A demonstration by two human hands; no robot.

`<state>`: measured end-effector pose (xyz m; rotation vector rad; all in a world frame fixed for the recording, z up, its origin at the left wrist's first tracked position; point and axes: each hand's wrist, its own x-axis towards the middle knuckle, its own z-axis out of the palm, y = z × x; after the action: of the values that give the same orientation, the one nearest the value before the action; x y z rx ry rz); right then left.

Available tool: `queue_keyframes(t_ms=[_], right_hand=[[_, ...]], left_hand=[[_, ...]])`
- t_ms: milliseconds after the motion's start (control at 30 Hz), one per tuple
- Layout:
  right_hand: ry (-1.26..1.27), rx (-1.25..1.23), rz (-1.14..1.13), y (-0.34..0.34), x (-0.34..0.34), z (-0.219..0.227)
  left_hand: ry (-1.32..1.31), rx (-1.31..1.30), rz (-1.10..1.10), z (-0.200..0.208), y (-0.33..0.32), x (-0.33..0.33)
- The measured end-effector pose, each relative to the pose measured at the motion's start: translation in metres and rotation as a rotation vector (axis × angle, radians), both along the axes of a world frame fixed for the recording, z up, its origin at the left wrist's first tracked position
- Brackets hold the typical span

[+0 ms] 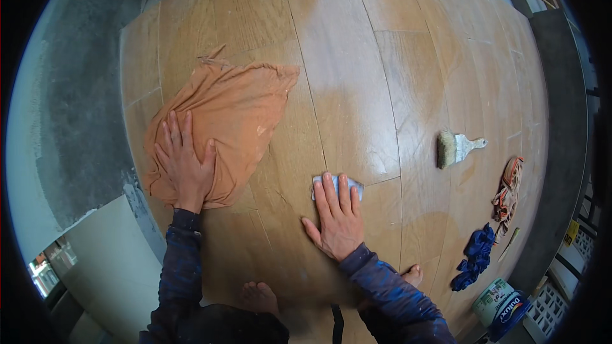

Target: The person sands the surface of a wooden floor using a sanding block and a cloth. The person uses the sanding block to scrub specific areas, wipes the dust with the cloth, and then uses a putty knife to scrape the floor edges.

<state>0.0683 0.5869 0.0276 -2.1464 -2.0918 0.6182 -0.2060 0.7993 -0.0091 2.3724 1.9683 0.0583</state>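
My left hand (185, 164) lies flat with fingers spread on a crumpled orange cloth (245, 118), which rests on the wood-plank floor (354, 121). To its right, my right hand (338, 220) is also flat, fingers stretched forward and thumb out to the side. Under those fingertips is a small whitish-grey pad or folded sheet (358, 189), pressed against the planks. The fingers cover most of it, so its exact kind cannot be told. Dull, pale dusty patches show on the planks, with browner areas between them.
On the right lie a wide paintbrush (460, 147), a patterned orange-edged cloth (508, 194), a dark blue cloth (475, 256) and a thin stick-like tool (509, 244). A paint tub (500, 304) stands at lower right. Grey concrete (95, 108) borders the left. My bare feet (259, 297) are below.
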Motion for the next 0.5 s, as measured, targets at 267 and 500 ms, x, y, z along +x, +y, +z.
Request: queue_keyframes(t_ms=[267, 500], right_hand=[[-0.188, 0.271, -0.028, 0.166, 0.101, -0.013], [-0.057, -0.048, 0.124, 0.038, 0.06, 0.013]], left_hand=[[-0.06, 0.022, -0.027, -0.009, -0.001, 0.018], [0.028, -0.009, 0.039, 0.008, -0.016, -0.003]])
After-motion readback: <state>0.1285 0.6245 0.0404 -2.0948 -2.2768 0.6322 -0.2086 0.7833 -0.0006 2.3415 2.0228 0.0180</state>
